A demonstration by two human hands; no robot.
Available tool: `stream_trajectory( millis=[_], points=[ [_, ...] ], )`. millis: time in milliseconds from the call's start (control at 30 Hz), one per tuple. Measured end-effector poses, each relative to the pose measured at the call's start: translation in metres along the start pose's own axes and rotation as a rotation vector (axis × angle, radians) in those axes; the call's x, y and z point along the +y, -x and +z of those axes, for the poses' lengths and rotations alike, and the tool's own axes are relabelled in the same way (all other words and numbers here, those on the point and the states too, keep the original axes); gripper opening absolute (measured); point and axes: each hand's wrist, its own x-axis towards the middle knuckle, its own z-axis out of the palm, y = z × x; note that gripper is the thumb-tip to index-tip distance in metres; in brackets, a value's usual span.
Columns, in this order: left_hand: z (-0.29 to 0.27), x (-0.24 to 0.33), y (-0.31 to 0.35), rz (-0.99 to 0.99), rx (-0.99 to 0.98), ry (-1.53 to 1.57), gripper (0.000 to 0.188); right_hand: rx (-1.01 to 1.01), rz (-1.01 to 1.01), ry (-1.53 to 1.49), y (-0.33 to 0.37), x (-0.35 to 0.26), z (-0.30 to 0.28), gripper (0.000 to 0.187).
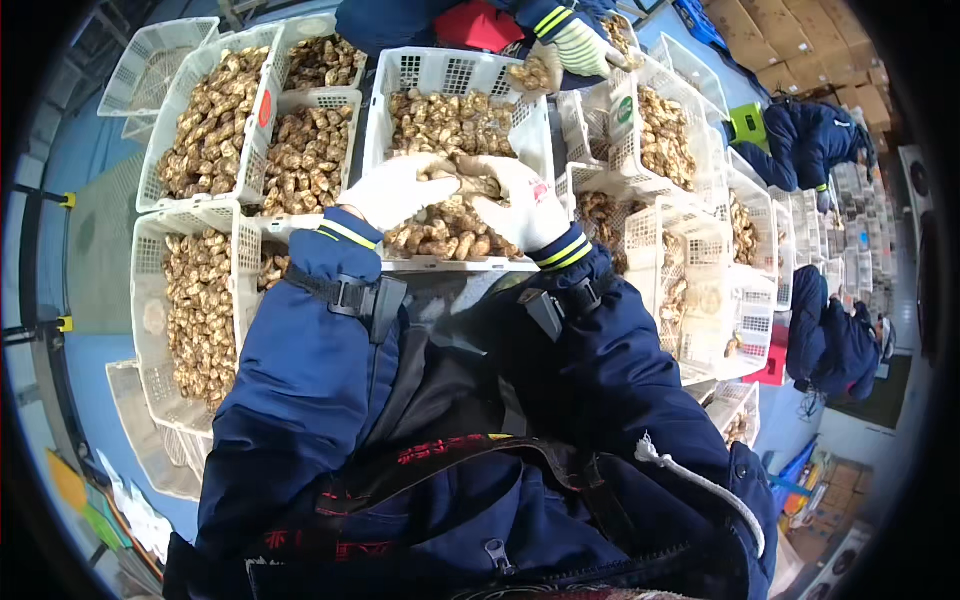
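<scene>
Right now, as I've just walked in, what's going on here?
A person in white gloves is handling knobbly brown produce over a white crate. The right hand has a piece between thumb and fingers; the left hand is close beside it, its grip unclear. Across the crate, a co-worker's striped glove is near the far right corner. More filled crates stand on both sides.

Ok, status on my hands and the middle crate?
Left hand, right hand: gloved, at brown produce in middle crate. Co-worker's hand near its far right corner.
</scene>
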Motion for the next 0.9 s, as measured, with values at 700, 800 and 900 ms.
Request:
stream_trajectory(
  millis=[700, 800, 900],
  points=[
    [0.04, 0.028, -0.013, -0.066, 0.028, 0.834, 0.035, 0.192, 0.429, -0.76, -0.006, -0.002, -0.016, 0.038],
    [0.037, 0.021, -0.016, -0.093, -0.063, 0.968, 0.034, 0.208, 0.369, -0.568, 0.003, 0.016, -0.011, 0.04],
    [0.038, 0.024, -0.012, -0.144, 0.037, 0.885, 0.036, 0.2, 0.368, -0.467, 0.001, -0.002, -0.021, 0.042]
  ],
)
